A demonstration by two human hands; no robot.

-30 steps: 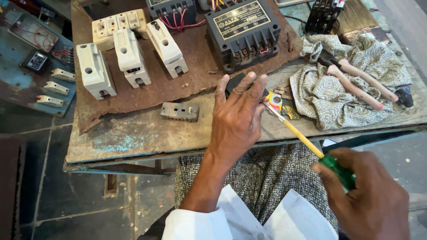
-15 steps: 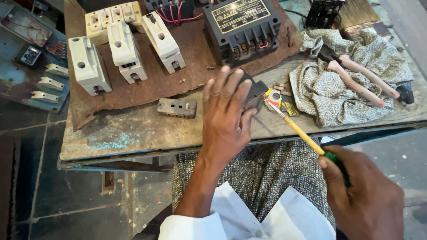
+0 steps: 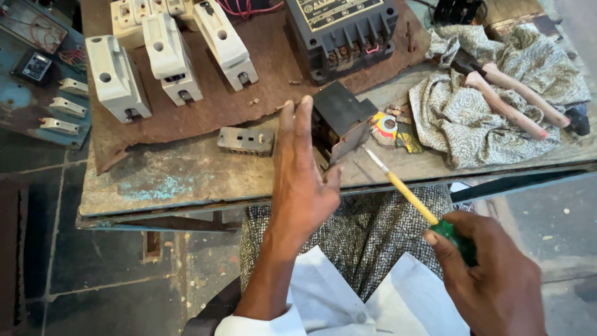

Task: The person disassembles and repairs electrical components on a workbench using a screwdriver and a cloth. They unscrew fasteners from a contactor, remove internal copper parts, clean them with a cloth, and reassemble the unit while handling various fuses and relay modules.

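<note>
Worn wooden surface (image 3: pixel 174 180), paint flaked, with a rusty brown sheet (image 3: pixel 261 93) laid over its far half. Dark tiled floor below at left.

- Left hand (image 3: pixel 305 180): fingers straight and pointing far, thumb out to the right, pressed against the near-left side of a small black switch block (image 3: pixel 339 115). Block sits tipped up on the surface near the front edge, its flat top slanting toward far-left. Hand steadies it rather than wraps it; no full clench.
- Right hand (image 3: pixel 491 280): clenched on the green handle of a screwdriver (image 3: pixel 404 193), low and near-right, off the surface edge above the lap.
- Screwdriver long axis: runs from near-right up to far-left. Yellow shank, then bare metal tip, which ends just beside the block's near-right lower corner. Touching or a hair apart: cannot tell.
- Key relation: block lies far-left of the right hand, straight along the tool's axis; left hand is the nearer of the 2, already against it.

Around it:
- Grey metal terminal strip (image 3: pixel 245 140), left of the left hand, apart from it.
- 3 white fuse carriers (image 3: pixel 168 59) on the brown sheet, far-left.
- Large black contactor (image 3: pixel 342 31), far of the block.
- Crumpled patterned cloth (image 3: pixel 479 118) at right, pliers with pink handles (image 3: pixel 510 102) lying on it.
- Small roll of tape (image 3: pixel 385 124), just right of the block.
</note>
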